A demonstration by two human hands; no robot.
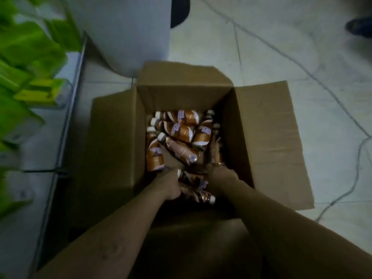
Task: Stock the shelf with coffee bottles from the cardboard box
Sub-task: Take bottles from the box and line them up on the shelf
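Coffee bottles [177, 129] w/ blurred orange labels in cardboard box [112, 137]; left hand [171, 184], right hand [219, 178] among them, grip unclear.

Dim, soft picture; box [187, 93] interior shadowed, green packs [26, 57] at left edge motion-blurred.

The cardboard box [181, 93] stood open upward, its side flaps splayed outward, so entry from above was free. Jumbled coffee bottles [181, 129] covered its floor. The left hand [171, 183] and right hand [220, 178] crowded the near half. A white bin [124, 33] stood just beside the far flap.
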